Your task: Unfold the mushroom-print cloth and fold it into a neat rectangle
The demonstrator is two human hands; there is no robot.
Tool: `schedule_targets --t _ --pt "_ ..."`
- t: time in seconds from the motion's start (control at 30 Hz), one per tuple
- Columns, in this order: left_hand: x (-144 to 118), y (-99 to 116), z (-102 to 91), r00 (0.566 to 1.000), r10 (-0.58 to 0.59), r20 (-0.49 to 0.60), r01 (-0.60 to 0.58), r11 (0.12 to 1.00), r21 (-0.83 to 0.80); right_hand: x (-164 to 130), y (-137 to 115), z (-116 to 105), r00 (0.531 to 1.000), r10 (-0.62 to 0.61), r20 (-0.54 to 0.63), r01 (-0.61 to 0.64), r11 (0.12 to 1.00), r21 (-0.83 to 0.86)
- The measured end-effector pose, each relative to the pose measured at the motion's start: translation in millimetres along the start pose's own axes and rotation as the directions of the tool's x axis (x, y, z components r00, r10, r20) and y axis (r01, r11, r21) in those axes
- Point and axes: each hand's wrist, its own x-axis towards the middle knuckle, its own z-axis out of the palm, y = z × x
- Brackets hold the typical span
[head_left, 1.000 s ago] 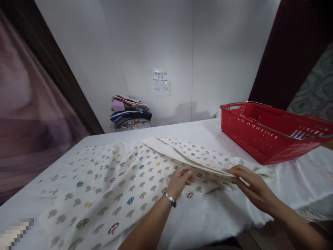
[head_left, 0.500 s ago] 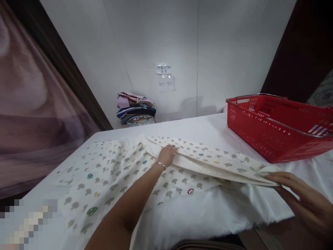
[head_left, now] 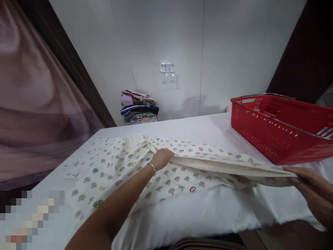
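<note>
A cream cloth piece [head_left: 182, 182] with a print of grey, blue, red and green mushrooms lies spread and rumpled; it looks like a garment, but its cut is unclear. My left hand [head_left: 162, 158], with a bracelet at the wrist, grips the folded upper edge near the middle. At the far right end, my right hand [head_left: 312, 182] pinches the cloth between thumb and fingers, holding that end up. Between both hands the edge runs nearly straight, with a plain cream band showing along it. My left forearm covers part of the print.
The cloth lies on a table with a white cover [head_left: 192, 130]. A red plastic basket [head_left: 260, 133] with metal handles stands at the right. Folded clothes [head_left: 139, 107] are stacked beyond the far edge, below paper labels [head_left: 169, 82] on the wall. A pinkish curtain [head_left: 39, 104] hangs at left.
My right hand has drawn its end of the cloth rightward, and the edge looks straighter. My left hand has shifted slightly left and down along the edge. The view has turned slightly.
</note>
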Motion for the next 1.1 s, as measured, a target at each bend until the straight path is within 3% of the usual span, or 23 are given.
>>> schedule_targets --t 0.17,0.37,0.67,0.77,0.87,1.0,1.1 --pt "-19.2 3.6 26.9 1.000 -0.008 -0.012 0.007 0.996 -0.085 5.9 -33.6 -1.4 1.000 0.018 -0.007 -0.017 0.995 0.100" --pt "-29.7 5.7 23.7 0.998 0.047 -0.041 -0.049 0.998 -0.037 11.4 -60.0 -6.5 0.999 0.034 -0.028 -0.034 0.999 0.013" --pt "-25.0 1.5 32.9 0.995 0.093 -0.039 -0.085 0.981 0.177 31.1 -62.0 -2.2 0.995 -0.079 -0.067 0.085 0.992 0.093" --pt "-17.7 -6.4 35.2 0.995 0.073 -0.061 -0.060 0.980 0.192 44.7 -58.6 -3.1 0.998 -0.037 -0.044 0.043 0.990 0.135" --pt "-9.7 -16.5 33.4 0.997 0.018 -0.077 -0.005 0.987 0.163 67.5 -55.7 -1.7 0.997 0.075 0.031 -0.080 0.973 0.216" --pt "10.4 -27.2 6.1 0.983 -0.134 -0.127 0.149 0.981 0.122 118.0 -58.9 -0.5 0.976 0.183 0.120 -0.212 0.930 0.300" --pt "31.9 -23.9 -50.2 0.942 -0.176 -0.285 0.218 0.968 0.122 165.2 -72.4 -9.4 0.978 0.196 0.071 -0.208 0.913 0.351"
